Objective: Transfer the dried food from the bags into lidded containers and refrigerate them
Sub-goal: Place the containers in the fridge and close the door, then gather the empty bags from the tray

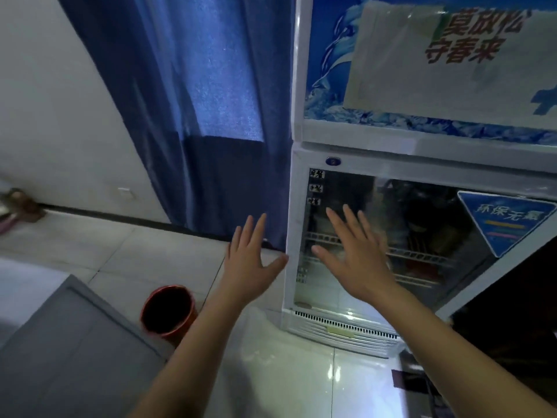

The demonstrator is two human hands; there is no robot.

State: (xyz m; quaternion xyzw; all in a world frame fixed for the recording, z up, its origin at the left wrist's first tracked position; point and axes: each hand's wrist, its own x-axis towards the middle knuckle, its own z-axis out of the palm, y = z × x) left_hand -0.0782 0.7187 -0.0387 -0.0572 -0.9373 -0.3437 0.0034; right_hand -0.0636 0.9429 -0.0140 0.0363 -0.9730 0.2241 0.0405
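Note:
A white refrigerator (355,158) with a glass lower door (428,236) stands at the right; wire shelves and dark items show dimly behind the glass. My right hand (352,254) is spread with straight fingers in front of the glass door's left part, empty. My left hand (251,260) is spread open just left of the door's left edge, its thumb near the white frame. Neither hand holds anything. No bags or lidded containers are visible.
A blue curtain (205,116) hangs left of the fridge. A red bucket (168,310) stands on the tiled floor (120,251) below my left forearm. A grey surface (69,357) fills the lower left. A dark object (512,312) sits at the right edge.

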